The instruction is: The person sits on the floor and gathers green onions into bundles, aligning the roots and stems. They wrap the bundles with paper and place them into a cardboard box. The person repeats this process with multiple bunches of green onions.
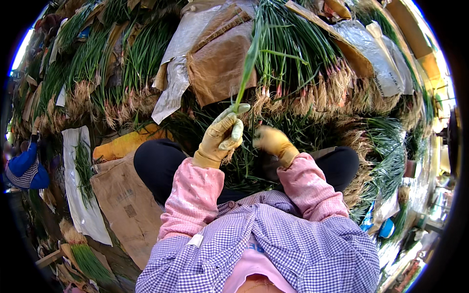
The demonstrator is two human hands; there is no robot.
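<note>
Because the left hand [218, 137] pinches the green stalk [248, 66] between its fingers [237, 130], excess pressure could crush it; whether the blurred right hand [274, 142] grips anything cannot be determined

Head-worn fisheye camera; faces steeply downward over the checked shirt [312, 249]; left hand [220, 138] and right hand [275, 142] near centre, at close range; outer scene curves toward the rim.

Yellow gloves [212, 141], left fingers [237, 131] pale green; pink, faintly checked sleeves [193, 195]; purple-and-white checked overshirt [312, 244], pink top [254, 268] beneath; dark trousers [155, 166]
</note>
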